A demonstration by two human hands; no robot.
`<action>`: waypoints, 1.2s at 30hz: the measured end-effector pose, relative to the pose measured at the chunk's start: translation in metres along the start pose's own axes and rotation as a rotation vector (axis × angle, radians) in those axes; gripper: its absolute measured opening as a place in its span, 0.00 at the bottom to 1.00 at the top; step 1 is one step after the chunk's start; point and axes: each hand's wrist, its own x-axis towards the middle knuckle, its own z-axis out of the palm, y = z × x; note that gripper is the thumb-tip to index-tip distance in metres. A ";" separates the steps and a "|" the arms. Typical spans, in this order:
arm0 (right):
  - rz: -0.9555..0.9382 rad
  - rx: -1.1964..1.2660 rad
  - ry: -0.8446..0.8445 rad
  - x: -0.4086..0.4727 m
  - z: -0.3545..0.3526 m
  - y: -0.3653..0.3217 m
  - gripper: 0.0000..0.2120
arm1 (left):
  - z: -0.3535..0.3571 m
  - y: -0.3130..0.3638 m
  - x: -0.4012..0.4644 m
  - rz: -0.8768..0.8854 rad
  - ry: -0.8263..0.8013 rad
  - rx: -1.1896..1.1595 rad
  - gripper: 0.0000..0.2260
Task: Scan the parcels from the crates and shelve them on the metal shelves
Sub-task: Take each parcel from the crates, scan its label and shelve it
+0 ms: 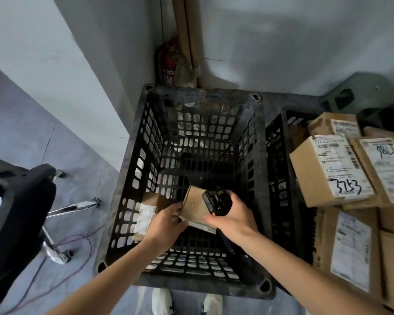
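Note:
A deep black slatted crate [143,142] stands in front of me, almost emptied. Over its near part my left hand [166,222] grips a small brown cardboard parcel [193,206] by its left edge. My right hand [231,215] grips a black handheld scanner [216,201], held right against the parcel's right side. A second small parcel with a white label [147,212] leans against the crate's left wall.
A second black crate [280,160] to the right is piled with several labelled cardboard boxes, one marked 3253 [330,170]. A black office chair [21,214] stands at the left with cables on the floor. A red fire extinguisher [168,64] sits in the wall corner.

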 end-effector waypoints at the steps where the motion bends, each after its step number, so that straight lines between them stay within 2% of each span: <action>1: 0.008 0.045 0.000 0.001 0.001 0.001 0.44 | -0.001 -0.001 0.000 -0.001 0.010 -0.025 0.24; 5: 0.011 0.222 0.005 0.005 0.007 0.003 0.37 | -0.008 -0.001 -0.002 0.036 0.092 -0.093 0.22; 11: -0.055 0.433 0.038 0.001 -0.009 -0.019 0.29 | -0.041 0.024 -0.007 0.126 0.239 -0.173 0.25; 14: -0.130 0.453 0.036 -0.007 -0.029 -0.039 0.29 | -0.063 0.047 -0.011 0.174 0.292 -0.242 0.24; 20: -0.275 0.499 0.003 -0.037 -0.076 -0.073 0.21 | -0.103 0.094 -0.036 0.267 0.357 -0.262 0.21; 27: -0.389 0.520 0.070 -0.087 -0.124 -0.099 0.17 | -0.136 0.150 -0.076 0.352 0.421 -0.291 0.20; 31: -0.441 0.528 0.074 -0.121 -0.145 -0.100 0.20 | -0.145 0.179 -0.102 0.399 0.432 -0.341 0.08; 36: -0.490 0.580 0.117 -0.162 -0.165 -0.094 0.19 | -0.149 0.209 -0.138 0.486 0.417 -0.367 0.07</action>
